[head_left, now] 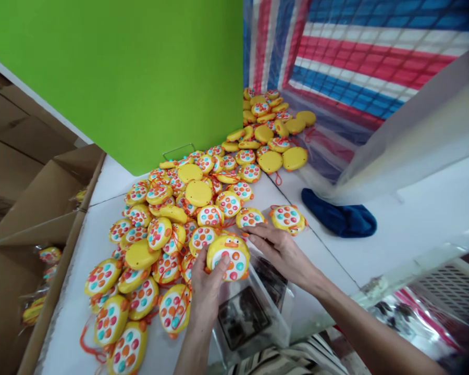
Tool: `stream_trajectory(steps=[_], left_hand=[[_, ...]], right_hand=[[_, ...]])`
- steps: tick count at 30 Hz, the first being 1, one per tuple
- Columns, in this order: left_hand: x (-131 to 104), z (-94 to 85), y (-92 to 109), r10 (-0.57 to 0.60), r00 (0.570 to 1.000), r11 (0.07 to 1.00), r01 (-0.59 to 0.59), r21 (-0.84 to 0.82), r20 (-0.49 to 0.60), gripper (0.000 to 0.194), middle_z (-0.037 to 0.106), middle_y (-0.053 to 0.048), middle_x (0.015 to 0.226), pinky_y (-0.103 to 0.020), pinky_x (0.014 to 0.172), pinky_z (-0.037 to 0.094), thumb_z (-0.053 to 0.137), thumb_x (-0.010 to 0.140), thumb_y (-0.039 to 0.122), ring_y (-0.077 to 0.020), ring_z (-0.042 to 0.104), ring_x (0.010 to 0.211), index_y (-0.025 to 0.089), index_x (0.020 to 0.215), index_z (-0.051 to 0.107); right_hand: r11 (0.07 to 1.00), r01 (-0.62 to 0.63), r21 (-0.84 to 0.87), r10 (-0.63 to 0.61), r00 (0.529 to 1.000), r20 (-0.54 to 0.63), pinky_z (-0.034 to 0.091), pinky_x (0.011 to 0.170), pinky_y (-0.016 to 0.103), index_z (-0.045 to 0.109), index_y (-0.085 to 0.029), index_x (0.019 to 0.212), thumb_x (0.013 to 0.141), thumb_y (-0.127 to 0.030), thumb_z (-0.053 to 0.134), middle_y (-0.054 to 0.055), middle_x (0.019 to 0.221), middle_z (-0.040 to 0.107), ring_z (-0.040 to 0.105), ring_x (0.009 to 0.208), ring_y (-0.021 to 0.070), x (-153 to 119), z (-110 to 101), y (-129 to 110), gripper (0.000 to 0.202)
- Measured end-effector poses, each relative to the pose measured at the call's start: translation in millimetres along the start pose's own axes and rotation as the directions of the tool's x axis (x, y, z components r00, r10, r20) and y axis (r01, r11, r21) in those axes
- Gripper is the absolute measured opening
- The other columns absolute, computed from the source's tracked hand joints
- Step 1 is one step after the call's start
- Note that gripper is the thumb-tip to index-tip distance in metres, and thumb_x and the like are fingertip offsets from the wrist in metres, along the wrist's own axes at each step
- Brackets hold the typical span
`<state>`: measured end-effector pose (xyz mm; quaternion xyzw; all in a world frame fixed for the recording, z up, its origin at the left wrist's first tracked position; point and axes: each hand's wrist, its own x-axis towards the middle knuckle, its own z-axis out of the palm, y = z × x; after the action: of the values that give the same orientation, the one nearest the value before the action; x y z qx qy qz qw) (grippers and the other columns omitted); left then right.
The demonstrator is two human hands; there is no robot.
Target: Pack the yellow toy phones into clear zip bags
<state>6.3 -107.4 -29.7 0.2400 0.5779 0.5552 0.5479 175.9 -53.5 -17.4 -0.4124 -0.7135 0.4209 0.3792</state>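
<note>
My left hand (208, 284) grips a round yellow duck-faced toy (230, 256), its white front with pink, orange and teal buttons turned up and my thumb across it. Just right of and above that toy, my right hand (271, 245) has its fingers bent together near the toy's upper edge; what they hold, if anything, is too small to tell. A large pile of similar toys (198, 193) lies left of and beyond my hands, some face down, several with orange cords. One toy (287, 217) lies face up apart from the pile, beyond my right hand.
A green panel (140, 78) rises behind the pile. Cardboard boxes (35, 208) with bagged toys stand at the left. A dark blue cloth item (342, 216) lies on the white table (328, 255) at right. A clear plastic container (273, 312) sits below my hands.
</note>
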Motion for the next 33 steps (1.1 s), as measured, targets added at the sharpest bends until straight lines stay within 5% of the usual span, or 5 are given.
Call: stream_trajectory(steps=[8, 18, 23, 26, 33], left_hand=[[7, -5.4, -9, -0.059, 0.998, 0.993, 0.062, 0.099, -0.038, 0.051, 0.071, -0.002, 0.085, -0.025, 0.064, 0.056, 0.081, 0.057, 0.034, -0.0188, 0.067, 0.073, 0.017, 0.102, 0.064], [4, 17.1, -14, -0.048, 0.99, 0.989, 0.029, 0.148, 0.13, 0.043, 0.068, -0.003, 0.085, -0.024, 0.064, 0.053, 0.076, 0.066, 0.038, -0.0178, 0.065, 0.073, 0.017, 0.1, 0.06], [2, 28.2, -11, -0.003, 0.983, 0.986, -0.027, 0.163, 0.183, 0.041, 0.068, -0.005, 0.095, -0.027, 0.071, 0.053, 0.073, 0.069, 0.037, -0.0194, 0.064, 0.082, 0.018, 0.104, 0.061], [0, 37.7, -5, -0.027, 0.976, 0.982, -0.014, 0.187, 0.214, 0.045, 0.068, -0.007, 0.099, -0.028, 0.073, 0.053, 0.072, 0.069, 0.036, -0.0216, 0.064, 0.086, 0.018, 0.109, 0.06], [-17, 41.6, 13, 0.209, 0.974, 0.825, -0.223, 0.519, 0.087, 0.041, 0.069, -0.007, 0.095, -0.032, 0.081, 0.05, 0.065, 0.072, 0.038, -0.0248, 0.063, 0.091, 0.016, 0.106, 0.063]], right_hand=[[0.792, -0.196, -0.578, 0.165, 0.981, -0.105, 0.051, 0.071, 0.034, 0.069, -0.019, 0.103, 0.091, -0.023, 0.044, 0.009, 0.093, 0.066, 0.062, 0.08, 0.0232, -57, -33, 70, 0.028], [0.586, -0.46, -0.668, 0.142, 0.869, -0.474, 0.038, 0.096, 0.045, 0.063, -0.014, 0.113, 0.085, -0.026, 0.051, 0.015, 0.117, 0.06, 0.05, 0.11, 0.0322, -46, -117, 123, 0.032], [0.669, -0.521, -0.53, 0.25, 0.83, -0.499, 0.048, 0.068, 0.036, 0.066, -0.016, 0.098, 0.084, -0.032, 0.051, 0.009, 0.077, 0.066, 0.06, 0.072, 0.0253, -35, -142, 102, 0.026], [0.881, -0.441, -0.173, 0.308, 0.81, -0.5, 0.039, 0.046, 0.026, 0.063, -0.019, 0.091, 0.085, -0.052, 0.049, 0.001, 0.061, 0.057, 0.053, 0.054, 0.0177, -33, -122, 45, 0.037], [0.965, 0.021, 0.26, -0.01, 0.999, -0.044, 0.043, 0.067, 0.024, 0.056, -0.018, 0.088, 0.085, -0.046, 0.056, 0.0, 0.08, 0.057, 0.051, 0.072, 0.0138, 1, -3, -20, 0.027]])
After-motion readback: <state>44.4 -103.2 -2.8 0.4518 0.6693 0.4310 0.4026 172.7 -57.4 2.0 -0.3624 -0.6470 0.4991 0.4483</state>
